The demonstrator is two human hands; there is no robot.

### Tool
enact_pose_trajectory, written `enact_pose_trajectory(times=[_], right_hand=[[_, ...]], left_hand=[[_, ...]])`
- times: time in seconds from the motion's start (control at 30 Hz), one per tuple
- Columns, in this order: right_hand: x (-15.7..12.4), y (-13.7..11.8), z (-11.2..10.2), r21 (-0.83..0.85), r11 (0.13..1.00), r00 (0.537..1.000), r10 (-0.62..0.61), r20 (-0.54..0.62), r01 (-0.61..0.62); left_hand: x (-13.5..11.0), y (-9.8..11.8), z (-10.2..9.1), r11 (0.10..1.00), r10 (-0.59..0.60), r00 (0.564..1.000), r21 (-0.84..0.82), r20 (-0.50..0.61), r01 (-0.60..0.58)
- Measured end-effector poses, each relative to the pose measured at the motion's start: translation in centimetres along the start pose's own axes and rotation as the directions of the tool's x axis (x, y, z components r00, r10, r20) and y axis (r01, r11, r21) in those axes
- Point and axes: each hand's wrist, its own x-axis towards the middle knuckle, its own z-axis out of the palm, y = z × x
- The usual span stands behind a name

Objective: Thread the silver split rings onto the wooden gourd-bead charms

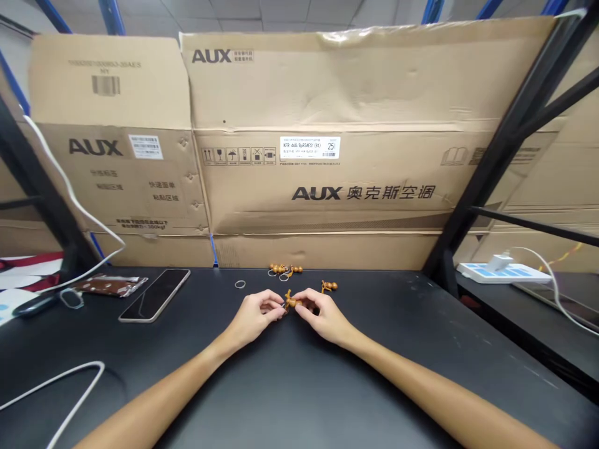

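My right hand pinches a small brown gourd-shaped pendant with a cord loop, between thumb and fingers. At the pendant's left side, my left hand is closed, thumb against fingers, on a thin metal key ring that is mostly hidden. Whether the ring is threaded through the cord, I cannot tell. Beyond my hands lies a small cluster of gourd pendants with metal rings. Another gourd pendant rests to the right, and a loose key ring lies on the left.
On the dark table, a phone and a brown packet lie at the left. A white cable crosses the left front. Cardboard stands along the back edge. A power strip sits at the right, beyond a black post.
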Motion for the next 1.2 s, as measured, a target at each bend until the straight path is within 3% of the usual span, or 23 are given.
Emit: enact_pose_trajectory(times=[0.3,0.6,1.2], right_hand=[[0.1,0.7,0.2,-0.007,1.0,1.0,0.002,-0.004,-0.002],[0.1,1.4,0.4,-0.224,0.974,0.998,-0.039,-0.053,0.026],[-0.6,0.2,0.5,-0.436,0.873,0.974,-0.177,0.138,0.22]], left_hand=[[0.0,0.5,0.0,0.999,-0.021,1.0,-0.024,-0.01,0.021],[0.3,-0.2,-0.2,0.999,-0.026,0.999,-0.047,-0.038,0.024],[-0.1,0.0,-0.1,1.0,0.004,0.995,0.008,0.099,-0.005]])
